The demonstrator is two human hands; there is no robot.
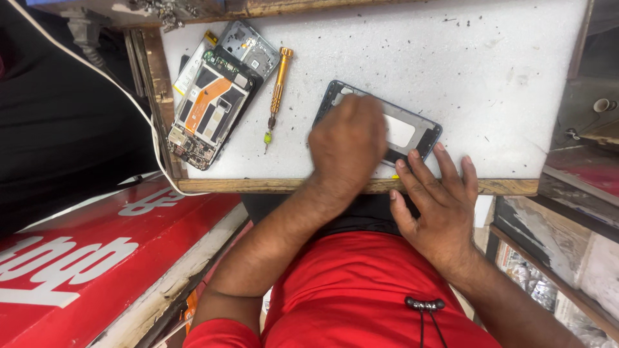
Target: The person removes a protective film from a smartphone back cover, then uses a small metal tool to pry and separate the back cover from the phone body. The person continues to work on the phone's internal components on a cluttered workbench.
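2 hands (pixel 348 145) (pixel 435 200) pin phone frame (pixel 412 132), covering both ends.

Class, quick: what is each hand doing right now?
Left hand: curled on the phone frame; what it grips cannot be told.
Right hand: open, fingers spread, fingertips on the frame's near edge.

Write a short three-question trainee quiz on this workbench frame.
1. True or false: the gold screwdriver lies between the opened phone and the phone frame.
2. Which hand covers the phone frame's near-left part? A) left hand B) right hand
3. What does the right hand's fingertips reach: the frame's near edge or the screwdriver?

Key: 1 true. 2 A. 3 the frame's near edge, at the front rim of the white work mat.
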